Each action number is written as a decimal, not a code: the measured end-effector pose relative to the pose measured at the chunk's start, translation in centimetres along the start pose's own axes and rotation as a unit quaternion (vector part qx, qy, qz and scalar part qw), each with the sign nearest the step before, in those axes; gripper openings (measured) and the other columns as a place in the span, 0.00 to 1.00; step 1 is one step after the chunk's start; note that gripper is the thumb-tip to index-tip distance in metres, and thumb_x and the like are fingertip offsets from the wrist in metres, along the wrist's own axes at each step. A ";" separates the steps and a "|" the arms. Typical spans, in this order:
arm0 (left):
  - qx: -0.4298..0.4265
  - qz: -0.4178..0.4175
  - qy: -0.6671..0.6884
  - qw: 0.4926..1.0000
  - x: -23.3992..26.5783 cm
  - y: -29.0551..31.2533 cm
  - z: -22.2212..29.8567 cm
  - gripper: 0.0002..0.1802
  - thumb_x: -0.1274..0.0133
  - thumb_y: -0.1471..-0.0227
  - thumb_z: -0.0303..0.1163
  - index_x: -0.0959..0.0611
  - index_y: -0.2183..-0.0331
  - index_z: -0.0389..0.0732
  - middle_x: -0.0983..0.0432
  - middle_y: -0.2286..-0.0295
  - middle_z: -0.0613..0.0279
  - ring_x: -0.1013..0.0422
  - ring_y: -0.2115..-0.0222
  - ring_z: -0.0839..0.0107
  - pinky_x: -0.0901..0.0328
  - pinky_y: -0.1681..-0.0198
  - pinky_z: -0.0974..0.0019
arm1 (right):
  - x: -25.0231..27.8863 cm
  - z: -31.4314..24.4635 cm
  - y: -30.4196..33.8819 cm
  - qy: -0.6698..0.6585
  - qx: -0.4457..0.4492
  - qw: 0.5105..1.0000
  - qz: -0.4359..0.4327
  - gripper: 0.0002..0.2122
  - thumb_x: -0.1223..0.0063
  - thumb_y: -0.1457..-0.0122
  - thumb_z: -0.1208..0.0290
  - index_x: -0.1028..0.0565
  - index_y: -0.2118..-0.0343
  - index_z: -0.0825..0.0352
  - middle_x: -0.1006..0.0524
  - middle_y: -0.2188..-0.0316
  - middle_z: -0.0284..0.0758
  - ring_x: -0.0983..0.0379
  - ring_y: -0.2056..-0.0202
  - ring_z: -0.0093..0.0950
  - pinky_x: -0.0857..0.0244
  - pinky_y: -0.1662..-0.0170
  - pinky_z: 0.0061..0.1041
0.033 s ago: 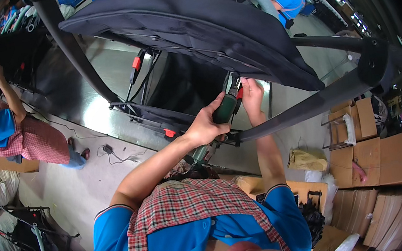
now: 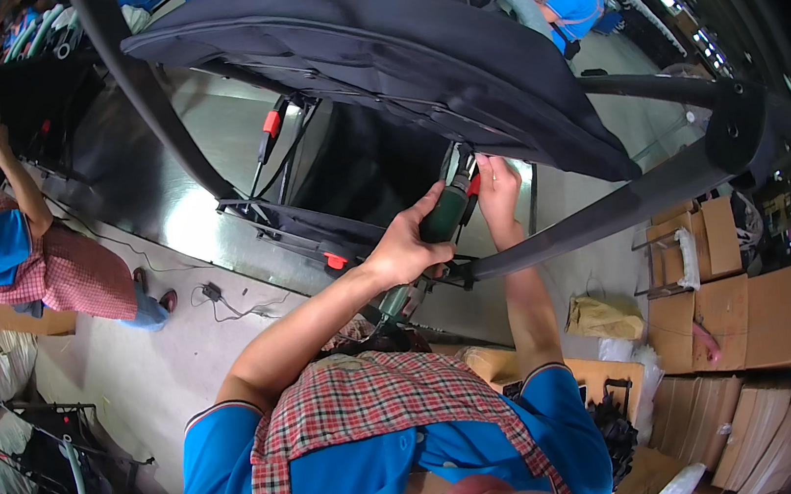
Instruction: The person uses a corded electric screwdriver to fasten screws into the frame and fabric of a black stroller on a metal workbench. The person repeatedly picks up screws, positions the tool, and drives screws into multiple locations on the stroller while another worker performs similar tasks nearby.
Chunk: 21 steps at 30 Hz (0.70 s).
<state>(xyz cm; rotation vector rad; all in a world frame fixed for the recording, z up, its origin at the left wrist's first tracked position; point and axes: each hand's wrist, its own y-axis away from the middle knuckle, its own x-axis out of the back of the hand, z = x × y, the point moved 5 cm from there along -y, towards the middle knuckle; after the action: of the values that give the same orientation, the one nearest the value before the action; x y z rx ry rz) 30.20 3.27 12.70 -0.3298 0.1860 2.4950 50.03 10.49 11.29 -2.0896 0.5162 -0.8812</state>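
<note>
My left hand (image 2: 404,248) is wrapped round a green power screwdriver (image 2: 447,211), its tip pointing up at the underside of a padded black fabric panel (image 2: 372,57). Beside the tip, my right hand (image 2: 501,191) is raised with fingers bent and closed against the panel's lower edge; what they pinch is hidden. The panel belongs to a black stroller-like frame with thick tubes (image 2: 599,212), thin struts and red catches (image 2: 271,124). One red piece lies between the tool and my right fingers.
The frame stands on a shiny metal table (image 2: 194,217). At left, a co-worker in a checked apron (image 2: 82,271) works on another black frame. Another person (image 2: 575,3) is at far right. Open cardboard boxes (image 2: 745,318) are stacked at right; a cable (image 2: 214,294) lies on the floor.
</note>
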 end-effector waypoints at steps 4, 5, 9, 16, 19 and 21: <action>-0.032 0.002 -0.049 0.998 0.0 -0.4 -0.5 0.53 0.43 0.53 0.20 0.51 0.31 0.43 0.24 0.69 0.61 0.30 0.81 0.76 0.31 0.75 0.70 | -0.1 0.3 0.4 0.000 -0.005 1.000 -0.012 0.09 0.50 0.34 0.70 0.24 0.61 0.72 0.27 0.78 0.46 0.32 0.78 0.37 0.34 0.70 0.33; -0.017 -0.006 -0.064 0.998 -0.1 0.0 0.4 0.54 0.41 0.53 0.22 0.52 0.31 0.41 0.24 0.68 0.59 0.30 0.81 0.76 0.31 0.75 0.71 | 0.1 0.9 0.9 -0.012 -0.004 0.999 -0.033 0.09 0.51 0.33 0.70 0.25 0.60 0.72 0.28 0.78 0.43 0.35 0.77 0.33 0.35 0.69 0.32; -0.162 -0.030 -0.230 0.959 2.0 2.5 1.7 0.53 0.36 0.48 0.36 0.51 0.31 0.41 0.26 0.51 0.54 0.26 0.62 0.73 0.30 0.56 0.68 | 0.6 0.0 2.4 -0.046 -0.054 0.992 -0.105 0.23 0.55 0.31 0.73 0.42 0.36 0.75 0.36 0.38 0.49 0.38 0.38 0.40 0.49 0.35 0.32; -0.168 -0.118 0.025 0.978 10.6 17.4 5.9 0.50 0.40 0.45 0.49 0.49 0.31 0.52 0.25 0.58 0.50 0.27 0.79 0.74 0.29 0.76 0.70 | -0.5 0.1 3.9 -0.247 -0.288 0.908 -0.180 0.02 0.49 0.35 0.78 0.28 0.65 0.70 0.28 0.78 0.31 0.27 0.80 0.21 0.36 0.75 0.19; -0.208 0.048 0.177 0.961 15.6 21.2 8.4 0.48 0.44 0.43 0.53 0.50 0.31 0.54 0.27 0.67 0.48 0.30 0.85 0.71 0.32 0.82 0.69 | -0.3 1.8 3.6 -0.231 -0.280 0.910 -0.202 0.02 0.52 0.34 0.78 0.28 0.62 0.70 0.27 0.75 0.31 0.26 0.79 0.22 0.34 0.74 0.21; -0.236 0.163 0.157 0.945 19.8 20.8 9.4 0.44 0.49 0.39 0.51 0.52 0.31 0.57 0.28 0.69 0.50 0.32 0.87 0.70 0.34 0.83 0.69 | -0.7 3.4 3.2 -0.230 -0.304 0.900 -0.213 0.03 0.52 0.35 0.77 0.27 0.61 0.70 0.26 0.71 0.31 0.26 0.78 0.23 0.34 0.73 0.22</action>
<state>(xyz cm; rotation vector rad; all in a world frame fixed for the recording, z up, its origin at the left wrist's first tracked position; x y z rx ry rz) 0.62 -0.51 17.45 -0.9664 -0.2606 2.7797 51.87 10.75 6.89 -2.9502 0.0663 -0.4372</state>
